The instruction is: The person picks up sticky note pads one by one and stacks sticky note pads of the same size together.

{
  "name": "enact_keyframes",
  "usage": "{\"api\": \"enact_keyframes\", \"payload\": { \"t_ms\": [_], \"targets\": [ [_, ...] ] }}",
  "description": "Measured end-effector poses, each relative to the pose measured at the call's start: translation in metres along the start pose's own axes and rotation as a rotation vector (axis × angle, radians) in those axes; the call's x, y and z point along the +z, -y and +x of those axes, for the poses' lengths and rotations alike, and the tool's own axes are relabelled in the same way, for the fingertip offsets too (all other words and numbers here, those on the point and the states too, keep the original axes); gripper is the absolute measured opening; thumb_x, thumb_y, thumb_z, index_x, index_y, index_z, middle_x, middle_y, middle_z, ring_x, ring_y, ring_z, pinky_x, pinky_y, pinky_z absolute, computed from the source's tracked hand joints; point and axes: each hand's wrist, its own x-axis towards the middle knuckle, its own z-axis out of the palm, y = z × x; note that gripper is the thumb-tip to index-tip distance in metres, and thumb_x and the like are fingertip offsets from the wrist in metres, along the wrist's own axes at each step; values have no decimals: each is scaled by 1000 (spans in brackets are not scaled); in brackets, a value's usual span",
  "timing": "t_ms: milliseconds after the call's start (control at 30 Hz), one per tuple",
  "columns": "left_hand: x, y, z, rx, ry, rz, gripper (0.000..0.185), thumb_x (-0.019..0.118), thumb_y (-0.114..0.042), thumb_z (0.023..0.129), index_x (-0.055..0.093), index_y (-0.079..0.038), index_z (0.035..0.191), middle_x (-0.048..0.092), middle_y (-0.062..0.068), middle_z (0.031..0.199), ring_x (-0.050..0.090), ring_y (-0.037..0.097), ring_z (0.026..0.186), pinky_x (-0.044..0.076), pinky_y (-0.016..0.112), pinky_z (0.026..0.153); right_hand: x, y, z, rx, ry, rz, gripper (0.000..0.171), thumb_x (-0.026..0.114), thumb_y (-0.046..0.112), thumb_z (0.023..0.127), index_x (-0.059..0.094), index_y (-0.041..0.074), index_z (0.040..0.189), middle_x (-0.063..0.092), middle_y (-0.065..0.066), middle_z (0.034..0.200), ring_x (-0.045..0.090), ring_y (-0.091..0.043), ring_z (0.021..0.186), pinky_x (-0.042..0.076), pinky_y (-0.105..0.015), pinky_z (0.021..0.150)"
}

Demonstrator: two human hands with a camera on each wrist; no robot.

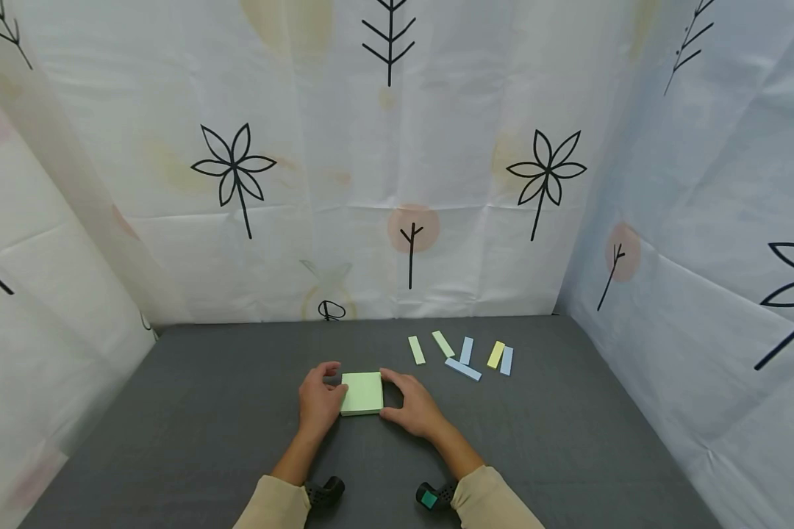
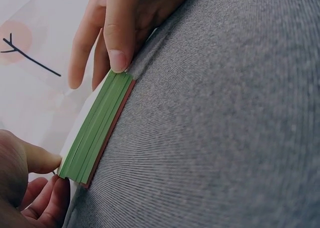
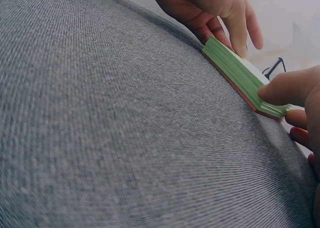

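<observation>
Green pad (image 1: 362, 393) lies flat on the grey bench (image 1: 192, 411), near the front edge, centre. Left hand (image 1: 319, 400) pinches its 9 o'clock side; right hand (image 1: 415, 404) pinches the 3 o'clock side. Both hands grip the pad, thumbs on the near corners, fingers curled round the far edge.

Step, as judged: pad being steadied or squared between both hands, not lifted. A next move would call for one hand to hold the block down while the other frees a top sheet, or an even two-sided lift.

Six paper strips (image 1: 464, 354), green, blue and yellow, lie scattered at 1 o'clock from the pad, well apart from the hands.

Views: only the head camera shows the strips and the printed cloth walls (image 1: 397, 162). The wrist views show the pad's edge: stacked green sheets over a reddish backing (image 2: 107, 138), pad resting on the bench, thumb tip (image 3: 280, 90) on the sheet edges.
</observation>
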Motion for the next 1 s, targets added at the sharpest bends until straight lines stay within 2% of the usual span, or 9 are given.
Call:
{"api": "enact_keyframes", "payload": {
  "t_ms": [500,833,1000],
  "targets": [
    [0,1,-2,-11,5,-15,37,75,0,77,68,-4,113,63,14,105,66,27,78,53,45,72,0,1,0,4,-2,11,68,75,15,83,46,10,145,56,-5,135,48,-26,126,38,-48,102],
    [-3,1,-5,-45,33,-23,38,77,-2,77,67,-4,114,62,14,109,68,30,85,54,45,74,0,-2,2,-36,-15,26,71,77,16,82,46,7,144,59,-6,132,49,-28,125,39,-49,102],
    [-5,-1,-6,-49,53,-26,39,76,-2,77,67,-4,115,61,15,111,69,31,87,55,45,74,0,-2,2,-25,-15,58,72,77,14,81,45,7,145,61,-4,131,48,-27,127,38,-49,103]
  ]
}}
